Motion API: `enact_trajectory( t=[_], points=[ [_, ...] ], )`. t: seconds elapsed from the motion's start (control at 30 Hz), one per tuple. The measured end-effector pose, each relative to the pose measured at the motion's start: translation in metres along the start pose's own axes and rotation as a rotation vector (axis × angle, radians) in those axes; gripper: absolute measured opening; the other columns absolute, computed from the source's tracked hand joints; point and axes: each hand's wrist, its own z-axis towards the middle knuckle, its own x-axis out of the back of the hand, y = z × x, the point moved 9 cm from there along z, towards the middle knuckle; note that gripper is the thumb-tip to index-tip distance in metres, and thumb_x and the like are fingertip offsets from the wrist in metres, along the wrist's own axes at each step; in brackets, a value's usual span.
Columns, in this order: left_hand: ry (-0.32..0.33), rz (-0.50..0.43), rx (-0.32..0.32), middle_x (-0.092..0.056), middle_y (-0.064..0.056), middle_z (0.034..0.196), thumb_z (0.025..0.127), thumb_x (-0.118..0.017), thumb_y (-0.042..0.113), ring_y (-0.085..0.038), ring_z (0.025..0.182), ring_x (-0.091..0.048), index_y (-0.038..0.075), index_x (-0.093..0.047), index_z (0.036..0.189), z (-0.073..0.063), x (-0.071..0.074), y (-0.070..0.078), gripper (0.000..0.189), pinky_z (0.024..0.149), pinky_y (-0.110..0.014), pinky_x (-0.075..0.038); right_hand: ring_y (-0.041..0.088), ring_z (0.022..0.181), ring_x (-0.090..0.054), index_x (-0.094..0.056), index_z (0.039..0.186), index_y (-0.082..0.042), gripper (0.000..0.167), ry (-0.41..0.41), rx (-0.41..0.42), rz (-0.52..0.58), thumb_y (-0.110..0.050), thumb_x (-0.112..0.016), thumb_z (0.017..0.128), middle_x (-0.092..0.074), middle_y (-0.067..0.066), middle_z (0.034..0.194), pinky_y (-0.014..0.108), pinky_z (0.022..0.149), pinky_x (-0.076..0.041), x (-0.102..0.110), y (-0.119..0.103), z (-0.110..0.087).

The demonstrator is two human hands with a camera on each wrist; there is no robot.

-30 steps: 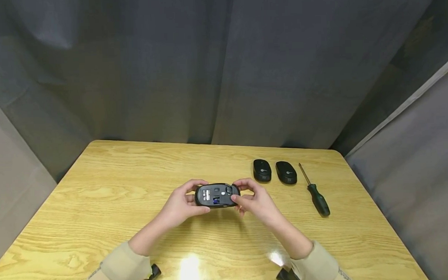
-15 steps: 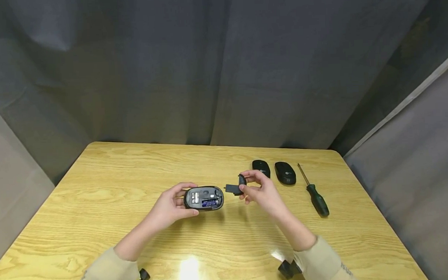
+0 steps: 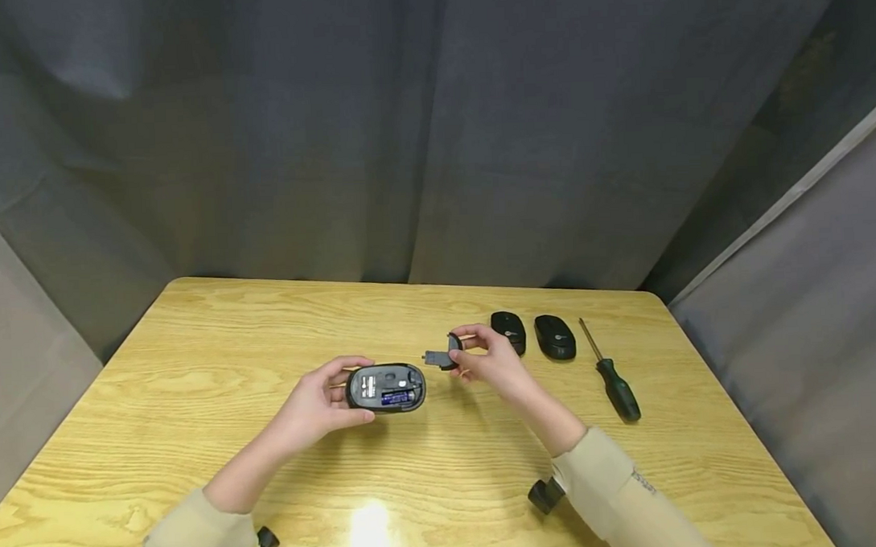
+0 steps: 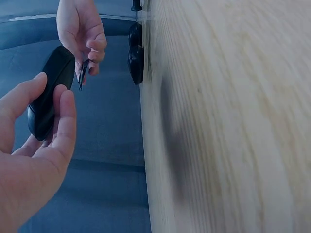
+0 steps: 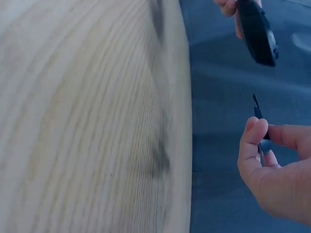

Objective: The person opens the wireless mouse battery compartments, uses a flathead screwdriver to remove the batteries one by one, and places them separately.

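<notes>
My left hand (image 3: 314, 402) grips a black computer mouse (image 3: 373, 386) by its left end, underside facing up, above the table. A blue battery (image 3: 396, 398) lies in the mouse's uncovered compartment. Just to the right, my right hand (image 3: 490, 360) pinches the dark battery cover (image 3: 438, 358) between thumb and fingers, apart from the mouse. From the left wrist, the mouse (image 4: 51, 92) shows edge-on between thumb and fingers. In the right wrist view the cover (image 5: 262, 128) also appears edge-on, below the mouse (image 5: 257, 34).
Two more black mice, one partly behind my right hand (image 3: 508, 331) and one beside it (image 3: 555, 337), lie at the back right of the wooden table (image 3: 251, 328). A screwdriver (image 3: 616, 384) with a dark green handle lies to their right. A grey curtain (image 3: 296, 150) hangs behind the table.
The battery cover has come off the mouse in my right hand, baring the battery. My left hand has moved left with the mouse, and lately the right hand has drifted left with the cover.
</notes>
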Motion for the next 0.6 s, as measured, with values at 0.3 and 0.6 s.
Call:
enact_trajectory(
  t=[0.3, 0.6],
  points=[
    [0.002, -0.028, -0.007, -0.052, -0.024, 0.127, 0.07, -0.079, 0.0, -0.031, 0.105, -0.062, 0.005, -0.047, 0.132, -0.001, 0.009, -0.002, 0.07, 0.083, -0.03, -0.057, 0.035, 0.08, -0.067, -0.048, 0.126, -0.005, 0.039, -0.039, -0.074, -0.002, -0.004, -0.062, 0.09, -0.051, 0.018, 0.107, 0.032, 0.062, -0.057, -0.013, 0.016, 0.03],
    [0.01, -0.042, -0.017, -0.049, -0.025, 0.128, 0.071, -0.078, -0.003, -0.031, 0.105, -0.062, 0.006, -0.047, 0.132, -0.001, 0.015, 0.001, 0.069, 0.082, -0.03, -0.057, 0.022, 0.063, -0.065, -0.045, 0.127, 0.0, 0.041, -0.067, -0.095, -0.057, 0.001, -0.06, 0.089, -0.051, 0.017, 0.102, 0.03, 0.058, -0.057, -0.025, 0.025, 0.043]
  ],
)
